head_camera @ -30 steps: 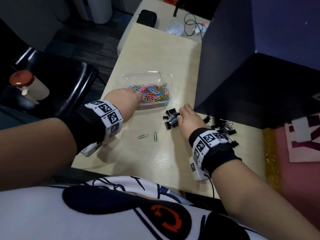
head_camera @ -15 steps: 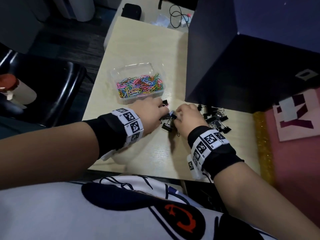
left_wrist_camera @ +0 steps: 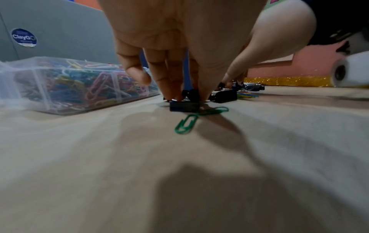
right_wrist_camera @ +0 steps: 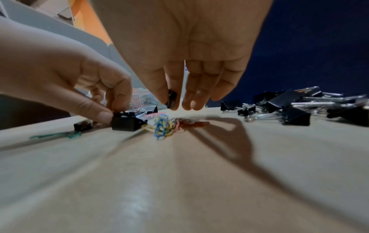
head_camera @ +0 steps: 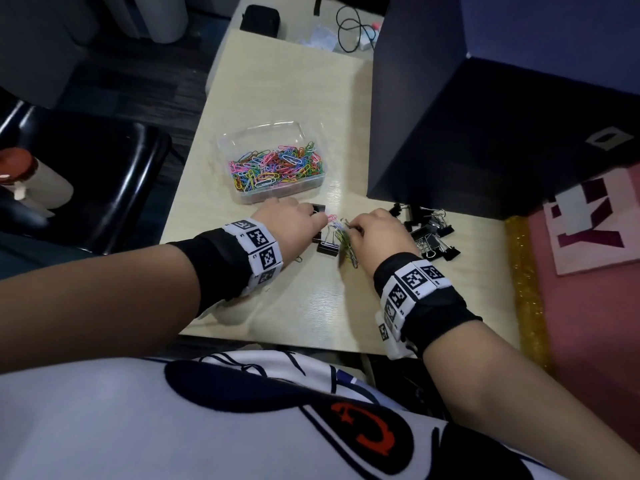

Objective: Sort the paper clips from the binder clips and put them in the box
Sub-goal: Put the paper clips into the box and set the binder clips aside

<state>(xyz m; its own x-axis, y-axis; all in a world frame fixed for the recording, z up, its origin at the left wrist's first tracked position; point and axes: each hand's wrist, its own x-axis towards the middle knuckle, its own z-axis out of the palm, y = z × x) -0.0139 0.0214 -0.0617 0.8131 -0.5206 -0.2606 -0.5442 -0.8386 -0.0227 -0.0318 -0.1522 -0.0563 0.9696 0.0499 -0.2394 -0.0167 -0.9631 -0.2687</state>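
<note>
Left hand (head_camera: 291,221) moved from box (head_camera: 239,188) | pinches binder clip (right_wrist_camera: 124,122) | right hand (head_camera: 379,230) fingers unclear | sticker (left_wrist_camera: 24,37) "ClayGO"

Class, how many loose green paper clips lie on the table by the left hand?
2: one green wire paper clip nearest the camera, another beside the black binder clip. Others may be hidden.

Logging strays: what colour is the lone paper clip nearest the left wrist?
Green paper clip, clearest in the left wrist view.

Head view looks down; wrist views skim the shared table (head_camera: 284,95).
</note>
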